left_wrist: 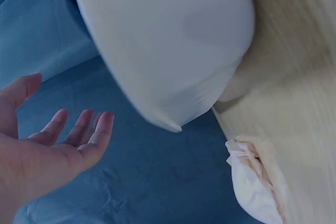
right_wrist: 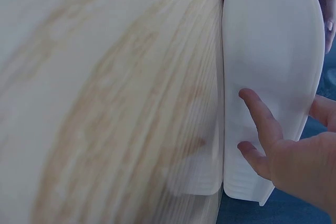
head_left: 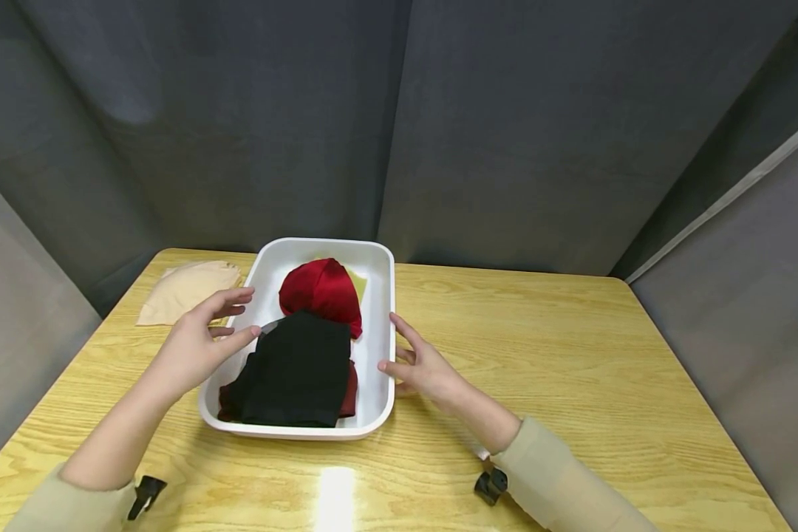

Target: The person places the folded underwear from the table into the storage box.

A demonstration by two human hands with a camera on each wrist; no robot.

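Note:
A white plastic tub (head_left: 375, 258) stands on the table, left of its middle. Inside it are a shiny red cap-like cloth piece (head_left: 321, 288), a folded black cloth (head_left: 299, 373) and, under the black one, a dark red cloth (head_left: 351, 391). My left hand (head_left: 196, 343) hovers at the tub's left rim, thumb and fingers spread, holding nothing; the left wrist view shows it apart from the tub wall (left_wrist: 163, 35). At the right side, my right hand (head_left: 432, 373) has its thumb over the rim and relaxed fingers (right_wrist: 262, 119) against the outer wall.
A beige cloth piece (head_left: 186, 292) lies at the table's back left, beside the tub. Yellow material (head_left: 358, 284) peeks out behind the red piece. Grey curtains (head_left: 492, 148) hang behind the wooden table (head_left: 572, 369) and at its sides.

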